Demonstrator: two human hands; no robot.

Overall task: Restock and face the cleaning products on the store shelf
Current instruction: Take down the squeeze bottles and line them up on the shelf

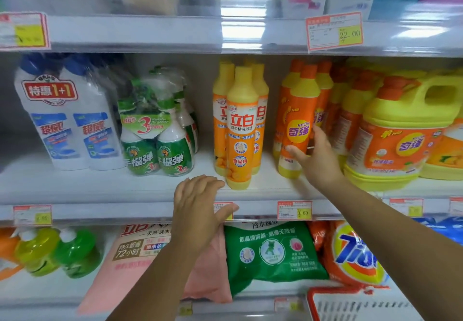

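On the middle shelf (150, 190) stand rows of dish-soap bottles. My right hand (317, 160) wraps its thumb and fingers round the lower part of the front orange and yellow bottle (298, 122), which stands upright at the shelf front. To its left stands a group of yellow and orange bottles (241, 130); the front one sits near the shelf edge. My left hand (200, 205) hovers with fingers spread and relaxed over the shelf edge, just left of that front bottle, holding nothing.
White twin-pack cleaner bottles (67, 120) and green spray-bottle packs (160, 140) stand at the left. Large yellow jugs (400, 132) fill the right. Below lie a green detergent bag (273, 253), a pink bag (130, 258) and an orange bag (353, 255). A red and white basket (350, 305) sits at bottom right.
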